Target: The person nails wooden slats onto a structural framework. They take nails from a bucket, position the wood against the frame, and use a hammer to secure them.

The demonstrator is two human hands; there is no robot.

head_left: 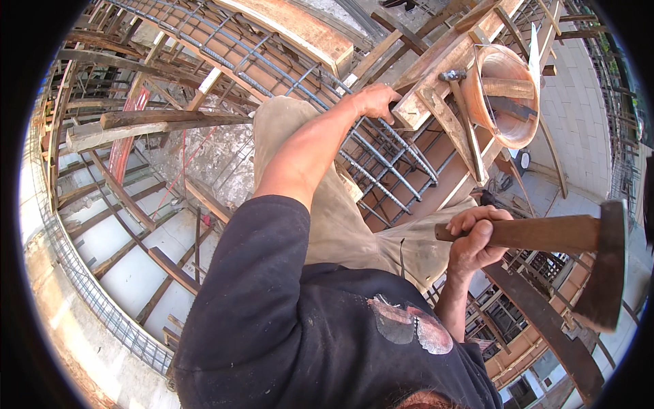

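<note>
My left hand [373, 103] grips the end of a wooden formwork board [417, 105], over a cage of ridged steel rebar [395, 170] tied in a grid. My right hand [477, 238] is closed on the wooden handle of a hatchet [599, 266], held out to the right with its broad dark head pointing down. Beside the board, an orange plastic bucket [499, 126] with wood offcuts in it is tilted toward me. A hammer [451, 76] lies against the bucket's left side on the timber.
I sit astride the formwork in khaki trousers [320, 225]. Scaffold timbers [174, 269] and red-painted pieces [129, 129] lie below on the left, over pale surfaces. A long dark plank [538, 320] runs at lower right. A block wall [579, 109] stands to the right.
</note>
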